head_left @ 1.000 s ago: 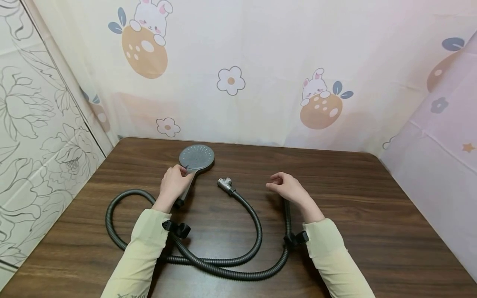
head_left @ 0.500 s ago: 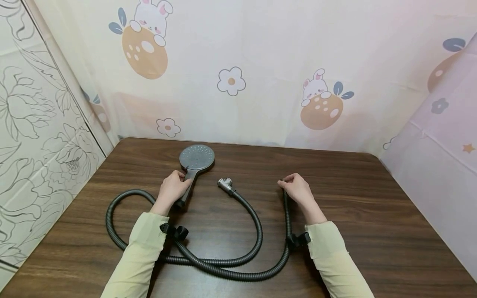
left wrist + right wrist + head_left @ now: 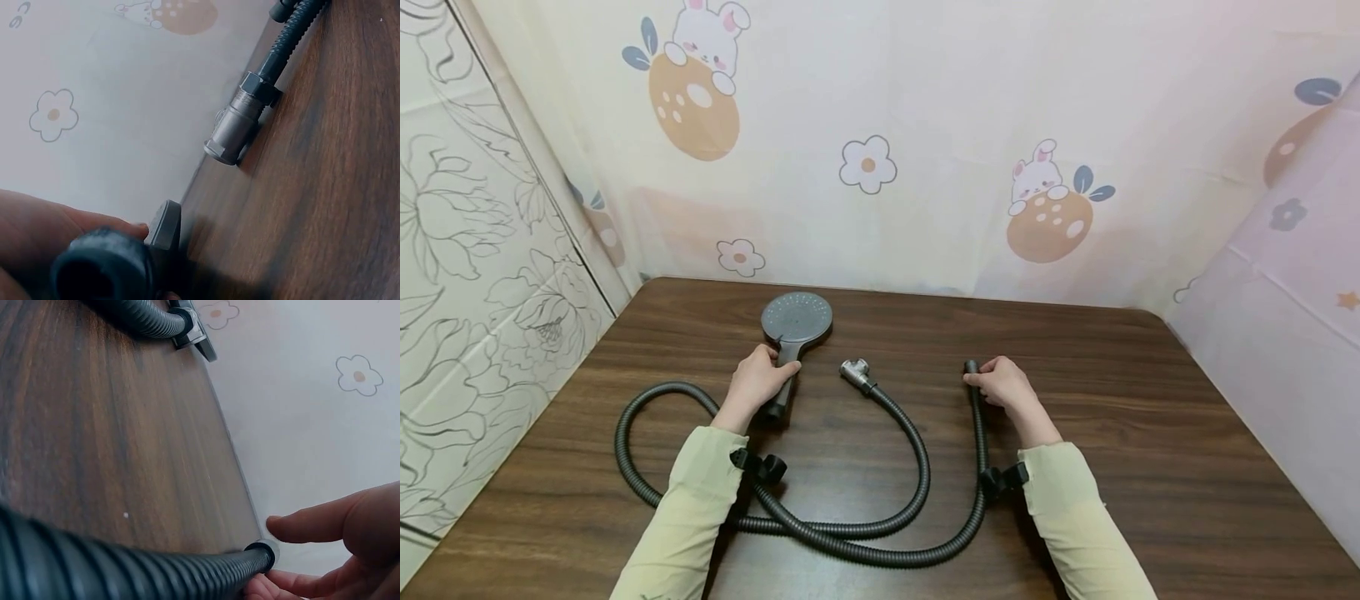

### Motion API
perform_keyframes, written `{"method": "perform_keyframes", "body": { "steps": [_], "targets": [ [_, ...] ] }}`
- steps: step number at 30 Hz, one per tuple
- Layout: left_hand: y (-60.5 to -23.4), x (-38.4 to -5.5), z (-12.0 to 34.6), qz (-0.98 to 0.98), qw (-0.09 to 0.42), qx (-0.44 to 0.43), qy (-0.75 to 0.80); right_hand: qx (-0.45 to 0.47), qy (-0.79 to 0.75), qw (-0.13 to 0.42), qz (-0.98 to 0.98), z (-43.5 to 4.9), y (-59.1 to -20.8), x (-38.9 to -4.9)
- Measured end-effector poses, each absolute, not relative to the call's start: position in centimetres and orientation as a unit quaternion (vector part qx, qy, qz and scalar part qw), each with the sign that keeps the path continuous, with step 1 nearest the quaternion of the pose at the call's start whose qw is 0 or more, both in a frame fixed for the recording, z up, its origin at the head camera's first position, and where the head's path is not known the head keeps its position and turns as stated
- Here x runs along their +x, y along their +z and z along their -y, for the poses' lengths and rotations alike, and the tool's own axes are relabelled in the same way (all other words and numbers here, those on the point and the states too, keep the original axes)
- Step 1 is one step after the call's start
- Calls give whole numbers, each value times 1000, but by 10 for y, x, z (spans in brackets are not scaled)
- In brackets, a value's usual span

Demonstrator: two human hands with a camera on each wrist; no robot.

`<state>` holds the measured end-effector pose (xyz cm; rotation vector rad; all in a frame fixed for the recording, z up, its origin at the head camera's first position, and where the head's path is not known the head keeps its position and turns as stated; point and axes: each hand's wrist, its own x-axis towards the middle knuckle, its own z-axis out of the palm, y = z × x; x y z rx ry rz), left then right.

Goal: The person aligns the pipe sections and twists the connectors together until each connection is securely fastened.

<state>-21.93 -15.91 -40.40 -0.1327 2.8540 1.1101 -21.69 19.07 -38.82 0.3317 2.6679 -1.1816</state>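
A grey shower head [image 3: 797,317] lies face up at the back left of the table. My left hand [image 3: 755,385] grips its handle [image 3: 785,390], thumb across the top; in the left wrist view the handle's hollow end [image 3: 87,275] points at the camera. To the right, my right hand [image 3: 1004,387] pinches the upright-lying end of a black ribbed shower hose [image 3: 979,433]. In the right wrist view the thumb [image 3: 306,524] is above the hose's end collar [image 3: 262,551], with fingers beneath. Between the hands lies the hose's other end, fitted with a silver metal connector [image 3: 856,375].
The hose loops across the brown wooden table [image 3: 1112,400], crossing itself near the front and passing under the left forearm. A curtain [image 3: 925,208] with rabbit prints hangs behind the table's back edge. Black wrist mounts [image 3: 1003,481] sit close to the hose.
My right hand has moved right and taken hold of the hose end, which now shows above the fingers. The left hand has slid down the shower head's handle, which has turned slightly.
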Motion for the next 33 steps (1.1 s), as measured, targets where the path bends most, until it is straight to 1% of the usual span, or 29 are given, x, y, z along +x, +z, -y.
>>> {"method": "perform_keyframes", "body": {
  "steps": [7,17,25,33],
  "targets": [
    [-406,-221,157,-928,45,-53,365,107,-402,109,-903,-192,-391,-219],
    [-406,-224,158,-907,61,-68,410,117,-431,90,-890,-189,-390,-218],
    [-410,-230,158,-863,130,-80,481,101,-439,87,-888,-185,-387,-216],
    [-409,-232,159,-782,169,-80,594,86,-467,94,-875,-180,-388,-217]
  ]
}}
